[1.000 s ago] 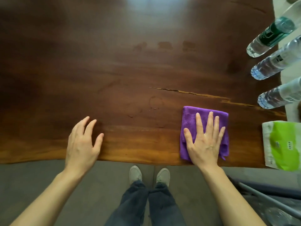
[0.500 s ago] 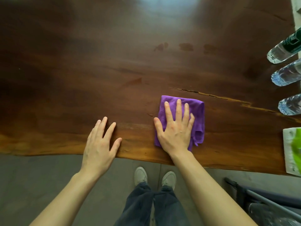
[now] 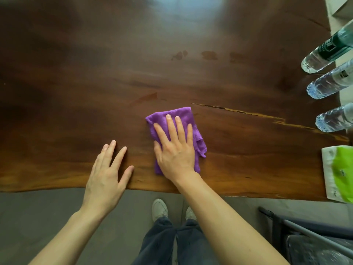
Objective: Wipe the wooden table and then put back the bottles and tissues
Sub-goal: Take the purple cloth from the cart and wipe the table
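Observation:
My right hand (image 3: 175,150) lies flat on a folded purple cloth (image 3: 181,117), pressing it onto the dark wooden table (image 3: 95,83) near the front edge. My left hand (image 3: 107,176) rests flat on the table edge just left of it, fingers spread, holding nothing. Three clear plastic bottles stand along the right side: one with a green label (image 3: 324,52), a second (image 3: 328,83) and a third (image 3: 334,119). A white and green pack of tissues (image 3: 338,173) lies at the right front corner.
A long pale crack (image 3: 248,113) runs across the table right of the cloth. Faint damp marks (image 3: 208,54) show farther back. Below the table edge are grey floor, my legs and shoes (image 3: 160,207), and a dark metal frame (image 3: 305,234) at the lower right.
My right hand has slid the purple cloth leftward along the front of the table, from near the tissues toward my left hand. The cloth is now more bunched and skewed.

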`<state>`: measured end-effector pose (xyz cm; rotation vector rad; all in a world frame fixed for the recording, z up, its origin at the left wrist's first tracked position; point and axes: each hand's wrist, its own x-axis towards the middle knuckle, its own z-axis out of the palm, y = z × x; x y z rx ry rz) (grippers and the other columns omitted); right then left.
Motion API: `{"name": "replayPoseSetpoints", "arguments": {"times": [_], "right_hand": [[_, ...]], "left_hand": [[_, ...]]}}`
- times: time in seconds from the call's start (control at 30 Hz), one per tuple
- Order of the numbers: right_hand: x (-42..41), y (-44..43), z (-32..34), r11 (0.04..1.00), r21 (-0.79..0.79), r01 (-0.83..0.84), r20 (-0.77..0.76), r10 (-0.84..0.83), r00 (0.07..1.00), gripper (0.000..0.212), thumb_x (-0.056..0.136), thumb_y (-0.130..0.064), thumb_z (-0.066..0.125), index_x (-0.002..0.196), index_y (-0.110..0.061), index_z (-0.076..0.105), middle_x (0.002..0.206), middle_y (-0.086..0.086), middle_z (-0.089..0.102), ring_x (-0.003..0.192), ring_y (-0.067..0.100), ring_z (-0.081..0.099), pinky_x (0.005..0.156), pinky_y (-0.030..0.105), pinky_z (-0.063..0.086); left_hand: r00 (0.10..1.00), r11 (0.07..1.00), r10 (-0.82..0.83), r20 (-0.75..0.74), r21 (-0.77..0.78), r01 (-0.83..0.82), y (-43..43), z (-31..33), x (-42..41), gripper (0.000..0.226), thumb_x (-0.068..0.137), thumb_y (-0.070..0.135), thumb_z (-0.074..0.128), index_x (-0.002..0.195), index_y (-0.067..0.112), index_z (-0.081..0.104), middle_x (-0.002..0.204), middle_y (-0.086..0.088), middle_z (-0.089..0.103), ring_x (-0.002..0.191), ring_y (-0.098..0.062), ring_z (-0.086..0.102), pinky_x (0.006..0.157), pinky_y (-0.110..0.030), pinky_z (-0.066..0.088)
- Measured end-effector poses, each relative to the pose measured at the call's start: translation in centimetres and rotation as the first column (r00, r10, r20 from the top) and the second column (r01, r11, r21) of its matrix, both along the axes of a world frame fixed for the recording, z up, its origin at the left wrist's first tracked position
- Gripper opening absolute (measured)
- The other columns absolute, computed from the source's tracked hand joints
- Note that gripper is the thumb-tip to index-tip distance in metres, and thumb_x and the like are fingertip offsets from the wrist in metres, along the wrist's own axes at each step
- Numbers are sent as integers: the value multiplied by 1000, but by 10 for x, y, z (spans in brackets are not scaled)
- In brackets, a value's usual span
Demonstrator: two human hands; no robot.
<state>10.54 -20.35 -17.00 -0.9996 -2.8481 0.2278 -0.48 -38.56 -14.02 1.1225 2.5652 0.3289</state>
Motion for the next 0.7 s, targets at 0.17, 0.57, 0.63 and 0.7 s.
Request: {"name": "replayPoseSetpoints", "arguments": {"times": [0.17,0.57,0.63,0.7], "right_hand": [[60,45,0,986,21,163,-6,-163,987,55,100,-40,43,154,-28,39,164,10,30,155,29,19,123,57,15],[144,117,6,715,-62,696,-32,-699,715,53,104,-40,32,154,-25,38,165,10,27,154,34,18,122,60,14],[132,119,7,709,-75,701,-45,-705,708,52,105,-39,32,155,-24,37,165,11,28,153,34,19,121,60,14],[112,120,8,737,-84,671,-54,-676,735,51,106,-38,35,155,-24,37,165,11,29,153,34,19,121,59,14]], "left_hand": [[1000,1000,9,20,13,-9,0,1,1,67,95,52,41,154,22,34,167,-2,17,154,-15,4,122,-43,17],[1000,1000,2,25,26,-3,2,3,3,66,95,48,43,153,17,37,165,-7,21,154,-21,8,122,-47,19],[1000,999,2,26,39,-3,2,3,4,66,95,48,43,153,17,37,165,-8,21,154,-21,8,122,-46,17],[1000,999,2,24,45,-3,1,2,3,66,95,48,42,153,17,37,166,-7,20,154,-20,7,123,-44,14]]}}
